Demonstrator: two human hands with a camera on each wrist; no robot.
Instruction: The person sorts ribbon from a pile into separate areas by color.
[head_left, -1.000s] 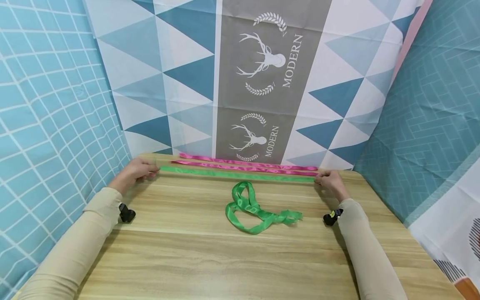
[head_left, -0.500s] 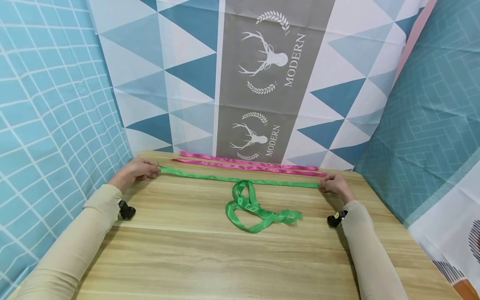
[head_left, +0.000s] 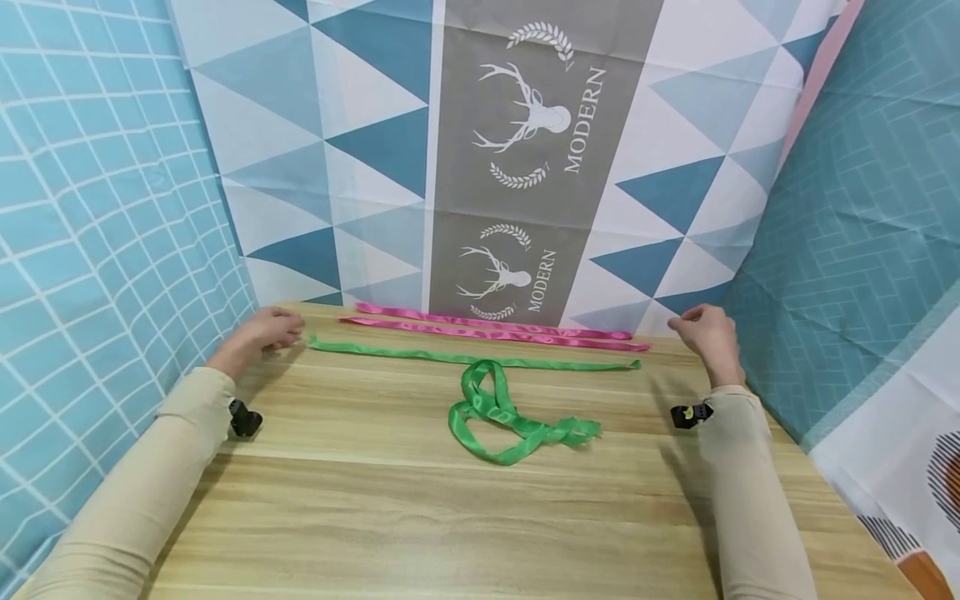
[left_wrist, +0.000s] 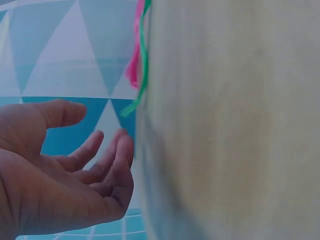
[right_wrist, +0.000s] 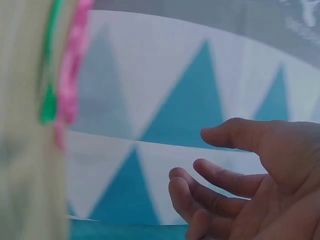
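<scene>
A green ribbon [head_left: 420,354] lies stretched across the back of the wooden table, in front of two pink ribbons [head_left: 487,322] laid alongside it. My left hand [head_left: 272,330] is just off the green ribbon's left end, fingers loosely bent and thumb apart, holding nothing. In the left wrist view that ribbon end [left_wrist: 131,107] hangs near the fingertips. My right hand [head_left: 708,335] is raised to the right of the ribbons' right ends, with a gap between thumb and fingers and nothing held. The right wrist view shows the green end [right_wrist: 48,107] well away from the fingers.
A loosely looped bundle of green ribbon [head_left: 517,429] lies in the middle of the wooden table [head_left: 450,525]. Patterned cloth [head_left: 517,150] stands along the back edge. Blue gridded cloth [head_left: 97,208] borders the left, and teal cloth [head_left: 870,217] the right.
Both hands have let go of the straight green ribbon, which now lies on the table. My right hand has moved up and to the right; my left has drawn slightly left.
</scene>
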